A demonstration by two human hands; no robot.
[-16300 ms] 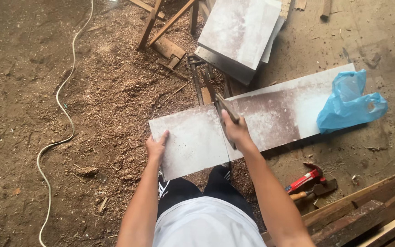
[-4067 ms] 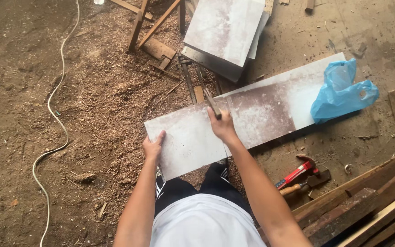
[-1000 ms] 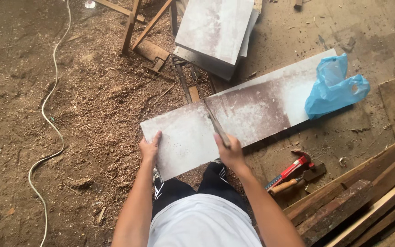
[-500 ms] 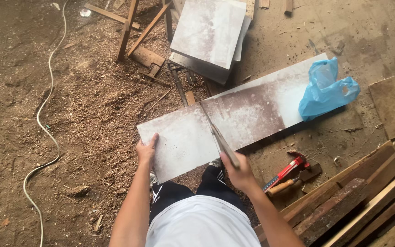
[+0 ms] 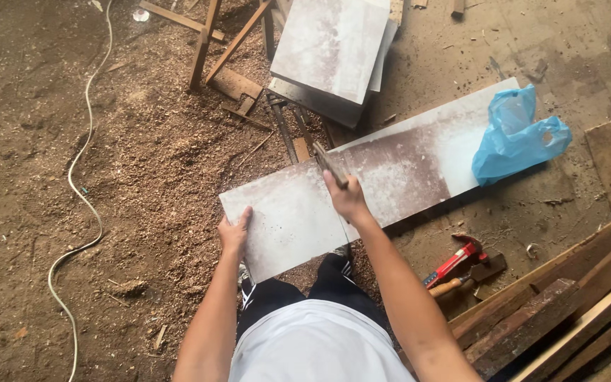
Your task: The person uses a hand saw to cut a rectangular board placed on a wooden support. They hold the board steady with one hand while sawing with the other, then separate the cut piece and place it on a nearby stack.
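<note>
A long pale board [image 5: 404, 166] with a brownish stained middle lies slantwise over the sawdust-covered floor. My left hand [image 5: 234, 231] presses on its near left edge, fingers wrapped over the rim. My right hand [image 5: 346, 197] is shut on the handle of a hand saw [image 5: 327, 164], whose blade crosses the board near its middle. My legs in black trousers are just below the board.
A blue plastic bag [image 5: 516, 136] rests on the board's right end. A red-handled hammer [image 5: 452, 262] lies by stacked timber [image 5: 560, 311] at lower right. Stacked grey panels [image 5: 330, 49] and a wooden frame [image 5: 210, 39] sit ahead. A white cable [image 5: 79, 191] snakes along the left.
My right hand has pushed the saw forward across the board after drawing it back toward me. The left hand stays on the board's edge.
</note>
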